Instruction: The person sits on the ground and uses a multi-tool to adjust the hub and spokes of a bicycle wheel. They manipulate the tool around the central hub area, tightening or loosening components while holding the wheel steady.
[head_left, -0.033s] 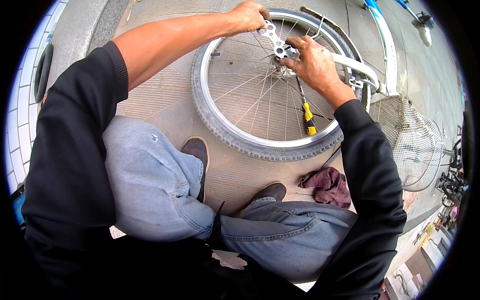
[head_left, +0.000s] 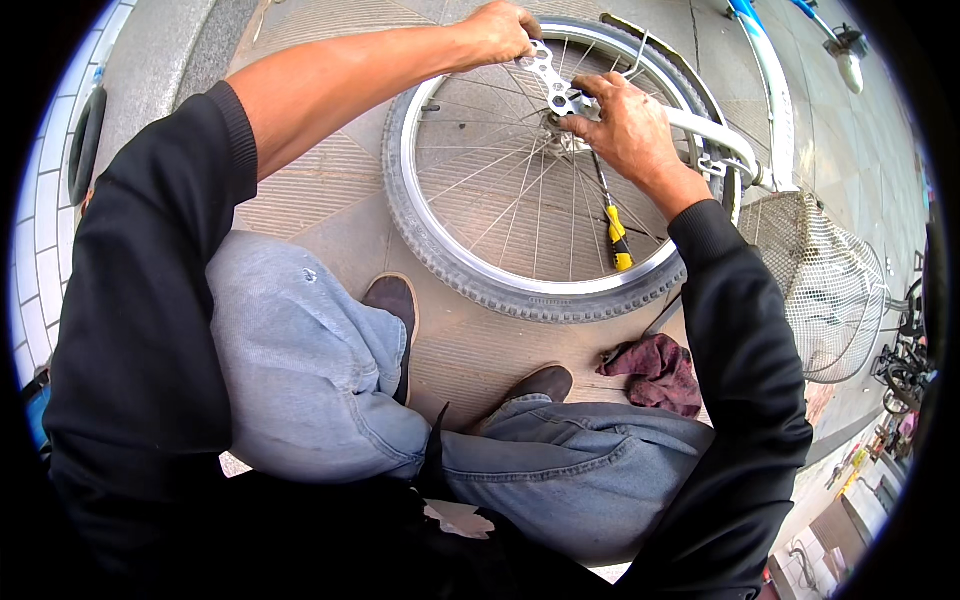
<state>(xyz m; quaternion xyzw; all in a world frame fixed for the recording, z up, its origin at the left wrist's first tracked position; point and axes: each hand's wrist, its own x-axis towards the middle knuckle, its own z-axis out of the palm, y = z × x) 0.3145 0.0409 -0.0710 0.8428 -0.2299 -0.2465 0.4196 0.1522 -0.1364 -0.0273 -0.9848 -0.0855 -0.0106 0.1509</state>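
A bicycle wheel (head_left: 545, 308) lies tilted in front of me, its tyre knobbly and grey, its spokes bright. A flat silver multi-hole wrench (head_left: 548, 78) reaches down to the wheel's hub. My left hand (head_left: 497, 32) is closed round the wrench's far end. Beside the hub, my right hand (head_left: 628, 122) pinches the wrench's near end between thumb and fingers; the nut under it is hidden. Below that hand, a screwdriver (head_left: 617, 238) with a yellow and black handle rests among the spokes.
The white bicycle frame (head_left: 715, 130) meets the wheel on the right. Beyond it are a wire basket (head_left: 835, 290) and a blue-white frame tube (head_left: 768, 75). A dark red rag (head_left: 660, 375) lies on the paving near my shoes (head_left: 392, 300). Parked bicycles (head_left: 903, 375) stand far right.
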